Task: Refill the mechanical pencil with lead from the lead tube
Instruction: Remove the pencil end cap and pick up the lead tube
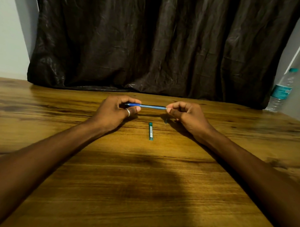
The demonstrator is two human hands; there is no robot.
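A blue mechanical pencil (150, 106) is held level above the wooden table (142, 182), between both hands. My left hand (116, 112), with a ring on one finger, grips the pencil's darker blue grip end. My right hand (185, 115) pinches the other end between thumb and forefinger. A slim green lead tube (151, 131) lies flat on the table just in front of the pencil, between my wrists. A small dark green piece (166, 121) lies by my right hand; what it is stays unclear.
A dark crinkled cloth (158, 44) hangs behind the table's far edge. A clear water bottle (281, 90) with a teal label and cap stands at the far right, against the wall.
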